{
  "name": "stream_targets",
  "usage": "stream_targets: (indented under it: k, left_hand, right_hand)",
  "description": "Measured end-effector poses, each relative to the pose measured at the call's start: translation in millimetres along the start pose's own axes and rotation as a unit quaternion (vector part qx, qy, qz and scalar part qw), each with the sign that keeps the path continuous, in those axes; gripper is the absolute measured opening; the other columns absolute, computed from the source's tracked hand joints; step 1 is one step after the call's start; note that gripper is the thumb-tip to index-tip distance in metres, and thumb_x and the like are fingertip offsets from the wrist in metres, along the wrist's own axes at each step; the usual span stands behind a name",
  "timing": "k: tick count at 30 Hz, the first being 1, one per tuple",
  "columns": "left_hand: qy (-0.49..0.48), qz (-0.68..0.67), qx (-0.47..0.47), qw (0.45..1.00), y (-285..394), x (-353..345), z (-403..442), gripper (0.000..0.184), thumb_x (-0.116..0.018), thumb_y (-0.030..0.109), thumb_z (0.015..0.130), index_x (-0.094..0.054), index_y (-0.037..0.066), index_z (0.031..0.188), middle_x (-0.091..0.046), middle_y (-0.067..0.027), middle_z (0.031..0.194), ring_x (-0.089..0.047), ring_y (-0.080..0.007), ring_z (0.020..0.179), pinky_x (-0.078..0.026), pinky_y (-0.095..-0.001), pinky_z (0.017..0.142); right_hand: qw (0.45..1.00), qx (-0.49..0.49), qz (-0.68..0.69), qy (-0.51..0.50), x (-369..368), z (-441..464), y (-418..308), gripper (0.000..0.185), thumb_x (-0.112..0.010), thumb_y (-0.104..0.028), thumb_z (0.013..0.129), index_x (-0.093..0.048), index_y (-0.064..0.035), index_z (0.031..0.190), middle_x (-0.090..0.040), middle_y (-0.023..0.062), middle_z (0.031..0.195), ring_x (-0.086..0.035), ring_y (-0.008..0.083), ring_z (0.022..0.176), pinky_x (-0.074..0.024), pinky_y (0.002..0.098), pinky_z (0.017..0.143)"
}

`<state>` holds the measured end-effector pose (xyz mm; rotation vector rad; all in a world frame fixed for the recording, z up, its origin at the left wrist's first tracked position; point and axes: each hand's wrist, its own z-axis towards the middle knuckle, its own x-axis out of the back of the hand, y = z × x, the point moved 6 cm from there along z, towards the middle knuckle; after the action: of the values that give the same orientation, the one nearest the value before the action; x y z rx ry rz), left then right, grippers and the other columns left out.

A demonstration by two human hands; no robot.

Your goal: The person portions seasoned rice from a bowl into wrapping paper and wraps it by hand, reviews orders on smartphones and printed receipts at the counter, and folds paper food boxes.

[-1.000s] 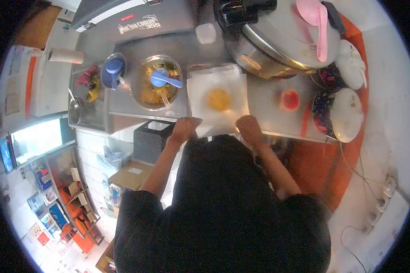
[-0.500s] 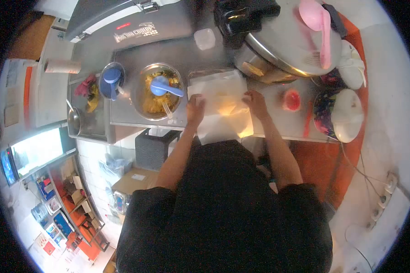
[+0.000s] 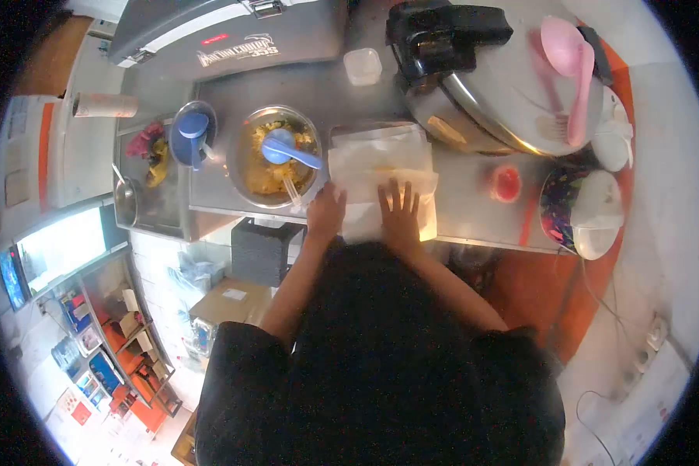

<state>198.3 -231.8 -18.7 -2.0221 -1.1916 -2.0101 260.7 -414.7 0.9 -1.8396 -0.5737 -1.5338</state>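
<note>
- Since the earlier frame, your right hand (image 3: 400, 221) has come off the right edge of the white paper (image 3: 380, 151) and now lies across it, while your left hand (image 3: 326, 211) is lower down its left side.
- Your right grip is released: fingers spread, palm down on the folded sheet. Your left grip is curled at the paper's left edge; whether it pinches the sheet, you cannot tell from this view.
- You have the paper at the middle of the front edge of the surface (image 3: 474, 217), between the metal bowl (image 3: 234, 159) and the large pot (image 3: 439, 120). Its fold hides whatever lies under it.
- If you press too hard with those spread fingers, the filling could squash or leak out at the sides.
- If you let the left side go slack, the fold could spring open or skew.
- Because the sheet reaches the front edge, pulling it towards you could drag it off.
- Your left hand is near the clear utensil (image 3: 292, 193) leaning out of the bowl; a sideways swing could knock it and spill yellow food (image 3: 266, 177).
</note>
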Motion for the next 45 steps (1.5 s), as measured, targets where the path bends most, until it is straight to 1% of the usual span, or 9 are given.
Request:
stream_targets:
  k: [8, 14, 19, 28, 31, 34, 37, 40, 45]
  left_hand:
    - [-0.054, -0.227, 0.108, 0.967, -33, -34, -10, 0.072, -0.086, 0.026, 0.065, -0.053, 0.003, 0.124, -0.067, -0.0107, 0.081, -0.066, -0.0267, 0.074, -0.056, -0.0385, 0.071]
    - [-0.183, 0.014, -0.165, 0.969, -7, -45, 45, 0.074, -0.084, 0.037, 0.072, -0.054, 0.003, 0.13, -0.065, -0.0199, 0.109, -0.066, -0.0324, 0.094, -0.054, -0.0425, 0.085]
    - [-0.112, -0.211, 0.033, 0.971, 14, -35, 96, 0.066, -0.074, 0.035, 0.078, -0.051, 0.004, 0.132, -0.064, -0.0222, 0.114, -0.06, -0.0377, 0.109, -0.048, -0.047, 0.095]
    - [-0.114, 0.282, -0.223, 0.926, 77, -46, 129, 0.029, -0.061, 0.014, 0.081, -0.067, 0.0, 0.106, -0.066, -0.0238, 0.105, -0.064, -0.0389, 0.101, -0.052, -0.0477, 0.087]
    - [-0.259, -0.002, -0.298, 0.919, 85, -82, 151, 0.034, -0.068, 0.019, 0.082, -0.065, 0.005, 0.113, -0.066, -0.0173, 0.114, -0.06, -0.0336, 0.111, -0.045, -0.0481, 0.1]
    - [-0.114, -0.074, -0.401, 0.906, 91, -50, 127, 0.029, -0.057, 0.019, 0.088, -0.066, 0.005, 0.113, -0.065, -0.0181, 0.111, -0.06, -0.0323, 0.109, -0.046, -0.0431, 0.097]
    - [-0.226, -0.044, -0.294, 0.928, 105, -31, 93, 0.029, -0.056, 0.018, 0.089, -0.066, 0.007, 0.114, -0.064, -0.015, 0.112, -0.057, -0.0319, 0.112, -0.044, -0.0419, 0.1]
    - [0.012, -0.056, -0.447, 0.893, 99, -21, 45, 0.02, -0.06, 0.017, 0.088, -0.063, 0.006, 0.104, -0.063, -0.0131, 0.1, -0.059, -0.0341, 0.097, -0.049, -0.0431, 0.088]
    - [-0.058, -0.053, -0.318, 0.945, 97, -10, 6, 0.018, -0.06, 0.013, 0.086, -0.068, 0.009, 0.102, -0.065, -0.0107, 0.102, -0.061, -0.0306, 0.097, -0.048, -0.0429, 0.086]
  right_hand:
    - [0.999, 0.018, 0.036, -0.022, -11, 5, 17, 0.076, -0.055, -0.01, 0.081, -0.031, -0.0116, 0.153, -0.024, 0.0229, 0.157, -0.026, 0.0484, 0.142, -0.022, 0.0655, 0.113]
    - [0.996, 0.089, -0.022, -0.01, 9, 7, 18, 0.077, -0.055, -0.009, 0.081, -0.031, -0.0149, 0.154, -0.025, 0.0234, 0.156, -0.029, 0.0466, 0.141, -0.0284, 0.0618, 0.112]
    - [0.997, 0.071, 0.014, -0.032, 1, 11, 21, 0.077, -0.055, -0.009, 0.082, -0.029, -0.0165, 0.155, -0.024, 0.0234, 0.157, -0.028, 0.045, 0.142, -0.0283, 0.0596, 0.113]
    - [0.997, 0.071, 0.027, -0.026, 3, 16, 20, 0.074, -0.053, -0.008, 0.083, -0.03, -0.0153, 0.154, -0.02, 0.0254, 0.158, -0.021, 0.0464, 0.145, -0.0282, 0.059, 0.113]
    - [0.995, 0.083, 0.046, -0.027, 2, 16, 17, 0.072, -0.052, -0.008, 0.083, -0.033, -0.0143, 0.153, -0.02, 0.0274, 0.158, -0.021, 0.0477, 0.145, -0.0281, 0.059, 0.113]
    - [0.994, 0.095, 0.05, -0.022, 5, 15, 16, 0.07, -0.052, -0.008, 0.083, -0.035, -0.0135, 0.152, -0.02, 0.0288, 0.157, -0.022, 0.0486, 0.144, -0.0286, 0.0589, 0.113]
    - [0.995, 0.086, 0.05, -0.006, 8, 14, 15, 0.07, -0.052, -0.009, 0.083, -0.036, -0.0128, 0.151, -0.021, 0.0296, 0.156, -0.023, 0.0484, 0.144, -0.0295, 0.0584, 0.113]
    - [0.995, 0.088, 0.037, 0.001, 12, 14, 13, 0.065, -0.054, -0.011, 0.083, -0.041, -0.011, 0.147, -0.029, 0.029, 0.152, -0.028, 0.0478, 0.141, -0.0309, 0.0574, 0.112]
    - [0.985, 0.055, 0.164, -0.015, 10, 6, 21, 0.05, -0.058, -0.014, 0.084, -0.055, -0.0067, 0.133, -0.047, 0.0235, 0.138, -0.043, 0.045, 0.13, -0.0344, 0.0535, 0.11]
